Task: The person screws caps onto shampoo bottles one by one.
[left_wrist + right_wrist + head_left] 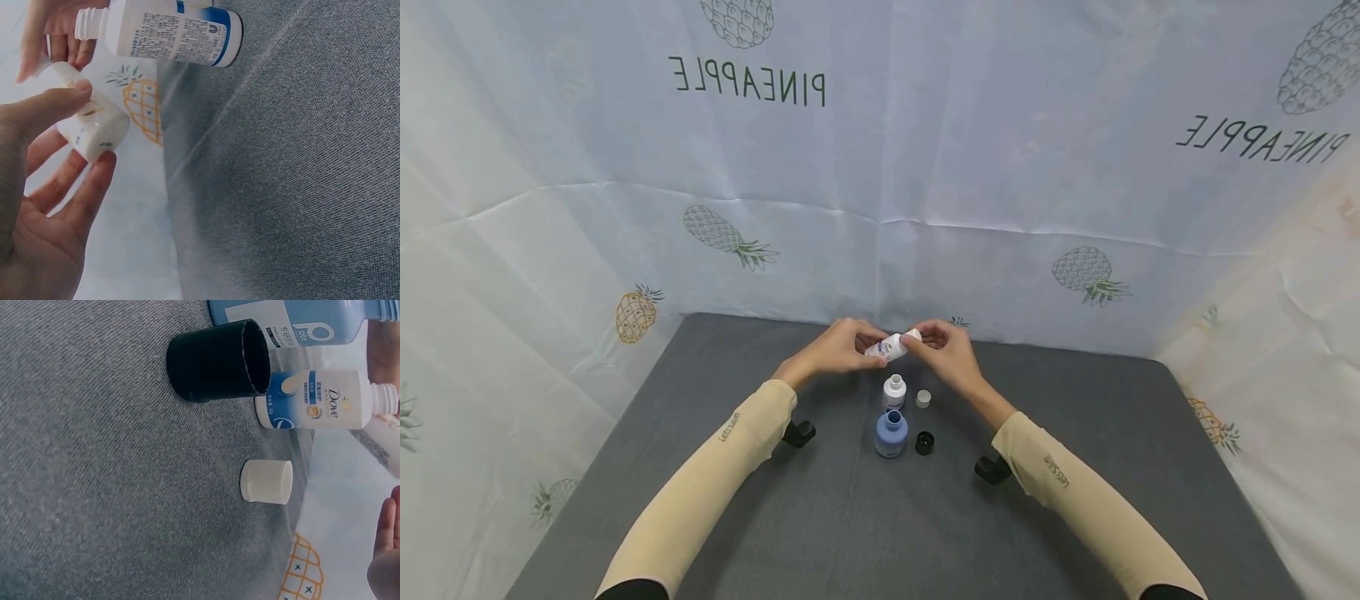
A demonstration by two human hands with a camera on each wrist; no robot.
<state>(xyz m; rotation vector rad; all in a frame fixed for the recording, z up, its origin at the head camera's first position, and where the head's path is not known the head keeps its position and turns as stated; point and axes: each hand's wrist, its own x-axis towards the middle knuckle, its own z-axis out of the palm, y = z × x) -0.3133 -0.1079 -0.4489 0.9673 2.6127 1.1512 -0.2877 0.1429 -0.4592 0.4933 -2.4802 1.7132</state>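
Note:
My left hand [842, 346] grips a small white bottle [887, 347] by its body, tilted above the back of the table; the thumb and fingers wrap it in the left wrist view. At the bottle's upper right end, my right hand [946, 357] pinches the white cap [913, 334]. Just below the hands stands an uncapped white Dove bottle [322, 400], its threaded neck bare. Nearer me is an uncapped blue bottle [891, 437]. A loose white cap [266, 481] and a larger black cap [215, 361] lie to the right of these bottles.
The dark grey table [850, 533] ends close behind the hands, at a white curtain [985, 167] printed with pineapples. Black wrist mounts [994, 469] hang under both forearms, above the tabletop.

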